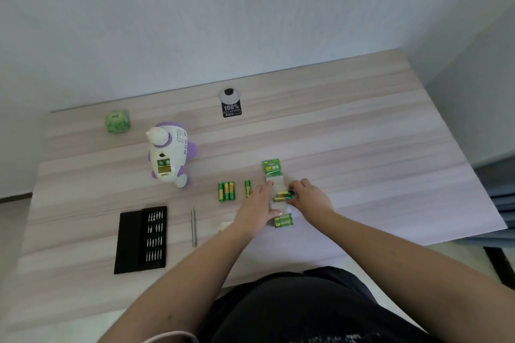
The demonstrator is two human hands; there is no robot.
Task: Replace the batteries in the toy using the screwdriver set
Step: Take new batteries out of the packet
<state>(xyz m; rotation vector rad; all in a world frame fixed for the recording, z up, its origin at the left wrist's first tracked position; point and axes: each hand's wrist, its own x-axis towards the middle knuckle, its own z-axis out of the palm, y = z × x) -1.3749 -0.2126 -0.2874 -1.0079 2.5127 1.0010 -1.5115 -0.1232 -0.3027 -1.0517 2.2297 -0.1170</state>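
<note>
Over wood-grain table (362,147), both arms reach fwd: left hand (257,210) presses flat on clear blister pack (274,175), right hand (309,196) pinches cylindrical green batteries (284,195).

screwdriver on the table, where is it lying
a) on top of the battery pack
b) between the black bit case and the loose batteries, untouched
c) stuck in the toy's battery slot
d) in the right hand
b: the screwdriver lies flat on the table, to the right of the black bit case and near the loose batteries, while both hands are over at the battery pack.
</note>
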